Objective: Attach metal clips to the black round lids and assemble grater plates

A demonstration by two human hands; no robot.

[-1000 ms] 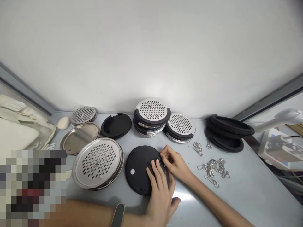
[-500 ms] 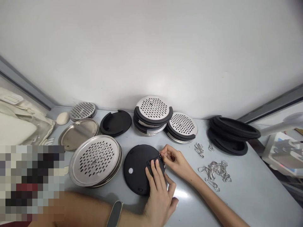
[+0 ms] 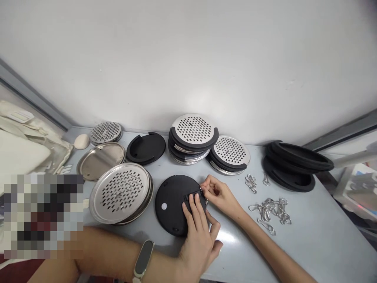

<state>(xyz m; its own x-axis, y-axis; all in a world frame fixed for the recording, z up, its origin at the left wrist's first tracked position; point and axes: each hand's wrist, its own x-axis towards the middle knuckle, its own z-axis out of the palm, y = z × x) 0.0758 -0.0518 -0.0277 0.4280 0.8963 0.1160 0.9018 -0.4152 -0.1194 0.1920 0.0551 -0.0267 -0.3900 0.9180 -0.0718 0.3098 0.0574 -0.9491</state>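
Note:
A round black disc [image 3: 172, 210] with a white dot lies on the grey table in front of me. My left hand [image 3: 197, 236], wearing a wristband, rests on its right part with the fingers stretched out flat. At the disc's right edge, my right hand [image 3: 218, 192] pinches a small metal clip [image 3: 201, 189], partly hidden by the fingers. More metal shows just below the fingertips. To the right lies a pile of wire snap clips [image 3: 271, 210], with a smaller group of clips [image 3: 251, 183] behind it.
Left of the disc stands a stack of perforated metal plates [image 3: 120, 192]. Along the wall are a black holder [image 3: 146, 147], a tall stack with a perforated top plate [image 3: 193, 129], and another perforated plate [image 3: 231, 151]. Black rings [image 3: 299, 157] are piled at the right.
The camera view has shifted slightly. Both hands stay at the disc's right edge, with the left still flat on it and the right still pinching the metal clip.

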